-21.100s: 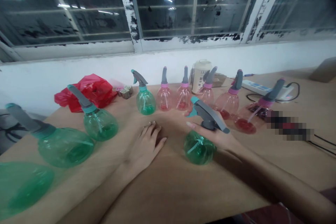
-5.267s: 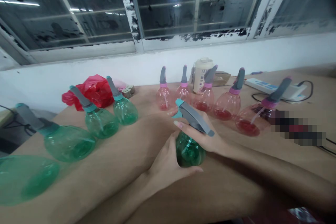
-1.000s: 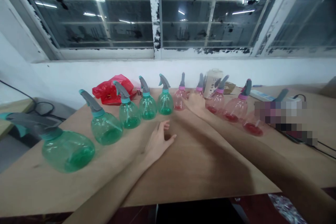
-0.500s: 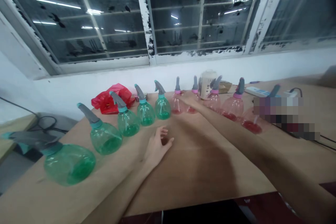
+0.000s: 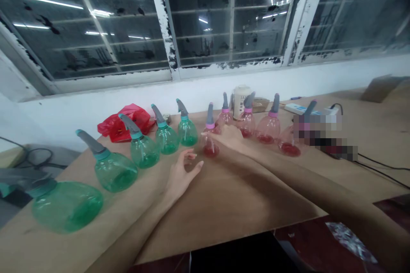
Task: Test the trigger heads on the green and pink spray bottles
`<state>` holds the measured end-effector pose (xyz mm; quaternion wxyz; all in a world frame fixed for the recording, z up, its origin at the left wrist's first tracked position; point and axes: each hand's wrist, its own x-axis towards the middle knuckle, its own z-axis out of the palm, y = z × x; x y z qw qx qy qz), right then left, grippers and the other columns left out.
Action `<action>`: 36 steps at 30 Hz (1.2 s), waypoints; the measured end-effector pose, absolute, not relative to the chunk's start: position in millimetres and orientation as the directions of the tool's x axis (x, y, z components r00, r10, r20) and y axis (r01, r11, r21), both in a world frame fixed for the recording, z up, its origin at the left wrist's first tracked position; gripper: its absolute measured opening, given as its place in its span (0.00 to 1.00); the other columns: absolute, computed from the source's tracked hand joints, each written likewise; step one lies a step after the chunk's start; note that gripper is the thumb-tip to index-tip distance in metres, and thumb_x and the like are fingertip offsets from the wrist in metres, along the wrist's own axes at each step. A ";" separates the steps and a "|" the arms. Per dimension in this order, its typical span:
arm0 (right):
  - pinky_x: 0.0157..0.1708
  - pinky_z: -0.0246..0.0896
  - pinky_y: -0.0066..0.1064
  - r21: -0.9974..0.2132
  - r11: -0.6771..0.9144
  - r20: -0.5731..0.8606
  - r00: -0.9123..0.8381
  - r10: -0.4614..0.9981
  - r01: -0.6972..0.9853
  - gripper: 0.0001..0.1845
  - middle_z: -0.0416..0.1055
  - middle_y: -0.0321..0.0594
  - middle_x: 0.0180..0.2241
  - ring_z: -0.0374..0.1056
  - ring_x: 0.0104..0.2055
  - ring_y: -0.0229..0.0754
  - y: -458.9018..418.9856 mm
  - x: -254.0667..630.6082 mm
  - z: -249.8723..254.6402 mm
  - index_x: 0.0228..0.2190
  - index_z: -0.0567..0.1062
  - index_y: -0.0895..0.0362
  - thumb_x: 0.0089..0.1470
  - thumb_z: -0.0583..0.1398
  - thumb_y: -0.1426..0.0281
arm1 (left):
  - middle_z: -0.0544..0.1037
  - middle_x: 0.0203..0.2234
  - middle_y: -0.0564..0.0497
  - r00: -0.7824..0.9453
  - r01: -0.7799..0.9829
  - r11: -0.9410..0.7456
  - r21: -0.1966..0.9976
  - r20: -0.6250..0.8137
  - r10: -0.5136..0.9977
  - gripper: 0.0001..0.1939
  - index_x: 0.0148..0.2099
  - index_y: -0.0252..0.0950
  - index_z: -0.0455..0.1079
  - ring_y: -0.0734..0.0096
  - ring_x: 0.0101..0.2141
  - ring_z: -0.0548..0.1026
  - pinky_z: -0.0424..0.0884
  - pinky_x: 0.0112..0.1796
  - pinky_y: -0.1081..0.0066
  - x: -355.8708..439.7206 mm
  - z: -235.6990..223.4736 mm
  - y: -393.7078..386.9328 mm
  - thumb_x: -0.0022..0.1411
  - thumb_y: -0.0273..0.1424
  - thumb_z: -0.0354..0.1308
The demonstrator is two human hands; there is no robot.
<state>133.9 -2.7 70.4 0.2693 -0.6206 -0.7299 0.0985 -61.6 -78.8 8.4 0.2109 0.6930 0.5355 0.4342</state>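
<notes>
My right hand grips the rounded body of a pink spray bottle from its right side. This bottle stands nearer to me than the other pink ones, with red liquid at its bottom and a grey trigger head on top. My left hand is over the table with fingers curved and apart, holding nothing. Closest to it are the green spray bottles, among them one and another behind its fingertips. Several more pink bottles, such as this one, line up to the right.
A red plastic bag lies behind the green row. Against the wall are a pale canister, a small cardboard box and a white power strip. Black cables cross the right side. The table's front edge is close to me.
The pink bottle at the left end has come nearer to me, out of its row, with my right hand on it. The view has shifted to the right. My left hand stays open.
</notes>
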 end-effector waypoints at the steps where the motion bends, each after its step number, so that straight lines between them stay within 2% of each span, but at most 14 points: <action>1: 0.36 0.63 0.41 -0.480 0.220 0.280 -0.089 0.956 0.849 0.37 0.75 0.44 0.33 0.71 0.39 0.54 -13.4 135.7 67.6 0.43 0.69 0.54 0.45 0.52 0.38 | 0.72 0.46 0.46 0.046 0.540 -0.347 0.767 0.384 0.922 0.23 0.54 0.40 0.59 0.64 0.46 0.72 0.68 0.49 0.60 -57.2 12.5 -78.0 0.59 0.41 0.56; 2: 0.37 0.64 0.41 -0.485 0.246 0.303 -0.103 0.947 0.839 0.35 0.74 0.43 0.34 0.70 0.39 0.53 -23.5 137.2 64.3 0.43 0.68 0.54 0.46 0.53 0.39 | 0.70 0.49 0.45 0.048 0.513 -0.361 0.779 0.394 0.918 0.23 0.55 0.40 0.58 0.64 0.50 0.70 0.67 0.50 0.60 -51.6 17.6 -77.4 0.60 0.41 0.56; 4: 0.42 0.63 0.42 -0.469 0.385 0.457 -0.155 0.876 0.795 0.28 0.70 0.47 0.40 0.66 0.45 0.53 -41.6 139.8 56.7 0.39 0.68 0.56 0.48 0.56 0.46 | 0.66 0.54 0.43 0.066 0.437 -0.398 0.806 0.412 0.909 0.26 0.57 0.40 0.56 0.61 0.55 0.66 0.65 0.53 0.59 -37.8 30.0 -76.9 0.59 0.40 0.56; 5: 0.43 0.63 0.44 -0.453 0.430 0.492 -0.183 0.851 0.781 0.26 0.68 0.48 0.41 0.64 0.46 0.54 -49.3 140.8 53.0 0.38 0.68 0.57 0.47 0.58 0.49 | 0.64 0.56 0.43 0.094 0.407 -0.418 0.812 0.418 0.904 0.28 0.59 0.39 0.54 0.59 0.55 0.65 0.65 0.53 0.58 -30.0 36.7 -77.0 0.59 0.40 0.57; 7: 0.45 0.62 0.45 -0.439 0.505 0.531 -0.239 0.813 0.743 0.22 0.65 0.49 0.42 0.61 0.47 0.54 -62.3 142.5 46.2 0.38 0.67 0.58 0.45 0.62 0.57 | 0.65 0.56 0.41 0.155 0.398 -0.457 0.795 0.433 0.888 0.33 0.60 0.38 0.54 0.56 0.53 0.68 0.64 0.54 0.55 -14.5 49.7 -77.4 0.56 0.39 0.60; 9: 0.46 0.61 0.46 -0.474 0.576 0.536 -0.300 0.789 0.666 0.21 0.65 0.47 0.41 0.61 0.46 0.53 -72.9 143.7 40.6 0.38 0.68 0.58 0.43 0.63 0.61 | 0.69 0.52 0.42 0.178 0.428 -0.475 0.769 0.443 0.879 0.34 0.59 0.38 0.55 0.56 0.50 0.70 0.65 0.52 0.55 -0.9 60.2 -77.6 0.53 0.39 0.63; 11: 0.46 0.62 0.46 -0.560 0.614 0.514 -0.348 0.784 0.556 0.24 0.66 0.46 0.41 0.63 0.45 0.52 -81.3 144.7 34.9 0.39 0.68 0.57 0.43 0.64 0.58 | 0.74 0.46 0.45 0.151 0.446 -0.453 0.772 0.434 0.888 0.32 0.58 0.39 0.57 0.58 0.46 0.73 0.68 0.48 0.57 8.9 66.7 -76.7 0.53 0.39 0.62; 14: 0.45 0.65 0.48 -0.715 0.556 0.451 -0.329 0.830 0.424 0.40 0.66 0.48 0.44 0.64 0.47 0.53 -87.9 147.3 23.7 0.48 0.62 0.58 0.37 0.67 0.51 | 0.77 0.36 0.49 0.120 0.451 -0.405 0.795 0.395 0.911 0.25 0.54 0.39 0.63 0.62 0.36 0.76 0.72 0.41 0.61 16.8 69.3 -73.6 0.55 0.41 0.60; 17: 0.50 0.61 0.51 -0.769 0.524 0.423 -0.323 0.847 0.367 0.52 0.63 0.53 0.50 0.62 0.53 0.57 -84.6 152.5 11.5 0.54 0.55 0.58 0.32 0.69 0.50 | 0.77 0.30 0.52 0.122 0.435 -0.388 0.813 0.373 0.920 0.20 0.49 0.37 0.66 0.67 0.30 0.76 0.72 0.35 0.66 19.4 66.4 -69.2 0.56 0.40 0.58; 21: 0.56 0.54 0.52 -0.730 0.617 0.471 -0.437 0.766 0.295 0.50 0.61 0.51 0.54 0.58 0.58 0.58 -70.7 159.0 4.0 0.54 0.58 0.54 0.32 0.70 0.54 | 0.76 0.28 0.53 0.079 0.433 -0.375 0.819 0.380 0.922 0.11 0.41 0.36 0.68 0.70 0.28 0.74 0.71 0.32 0.71 20.5 61.0 -63.0 0.55 0.33 0.56; 24: 0.56 0.55 0.49 -0.737 0.642 0.492 -0.484 0.723 0.211 0.48 0.61 0.48 0.55 0.58 0.58 0.55 -61.8 160.7 3.0 0.54 0.58 0.52 0.34 0.70 0.55 | 0.75 0.29 0.54 0.094 0.445 -0.383 0.810 0.383 0.919 0.11 0.41 0.38 0.68 0.70 0.30 0.74 0.71 0.32 0.72 21.2 59.2 -58.7 0.52 0.28 0.55; 28: 0.57 0.54 0.50 -0.756 0.621 0.473 -0.482 0.738 0.208 0.50 0.61 0.49 0.55 0.58 0.58 0.54 -55.0 162.7 -1.4 0.54 0.56 0.54 0.33 0.70 0.54 | 0.73 0.24 0.55 0.102 0.436 -0.377 0.817 0.371 0.923 0.06 0.35 0.38 0.67 0.69 0.29 0.73 0.69 0.30 0.73 23.5 61.5 -54.7 0.50 0.28 0.55; 32: 0.57 0.53 0.51 -0.768 0.613 0.466 -0.493 0.734 0.186 0.49 0.61 0.48 0.55 0.57 0.58 0.55 -54.1 165.3 -2.5 0.54 0.56 0.53 0.33 0.70 0.55 | 0.69 0.20 0.58 0.152 0.460 -0.399 0.793 0.372 0.915 0.06 0.33 0.39 0.66 0.73 0.22 0.68 0.65 0.24 0.74 26.3 67.2 -51.9 0.50 0.27 0.54; 36: 0.57 0.55 0.49 -0.781 0.609 0.481 -0.490 0.727 0.137 0.48 0.60 0.47 0.56 0.57 0.59 0.53 -57.3 165.3 4.1 0.55 0.55 0.51 0.35 0.70 0.57 | 0.72 0.24 0.55 0.182 0.448 -0.423 0.788 0.383 0.906 0.05 0.34 0.39 0.65 0.71 0.26 0.71 0.69 0.30 0.71 28.5 70.6 -49.0 0.51 0.29 0.55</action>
